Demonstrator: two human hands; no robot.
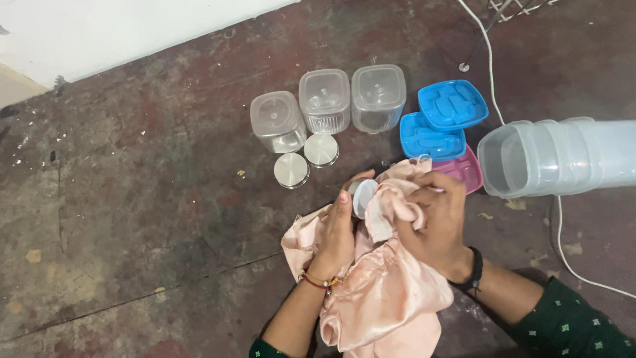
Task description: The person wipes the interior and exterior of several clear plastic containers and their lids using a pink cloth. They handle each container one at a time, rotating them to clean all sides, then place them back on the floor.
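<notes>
We are kneeling over a dark, stained floor [132, 199], and the largest thing near us is the stack of clear tubs [550, 156] lying on its side toward the floor's right edge, with a white cable [493, 86] running behind it. We judge that a sweep of our elbow could roll that stack, or snag the cable. The pink cloth [381, 292] trails loose to the bottom edge of the floor, so its slack could catch the two steel lids [306, 159] lying just in front of three clear jars [328, 106]. Blue and pink trays [444, 122] sit overlapped beside them. Our left hand [334, 235] is curled closed around a small round lid [362, 195], which could slip through the cloth. Our right hand [437, 219] is clenched on a bunch of cloth pressed against that lid.
</notes>
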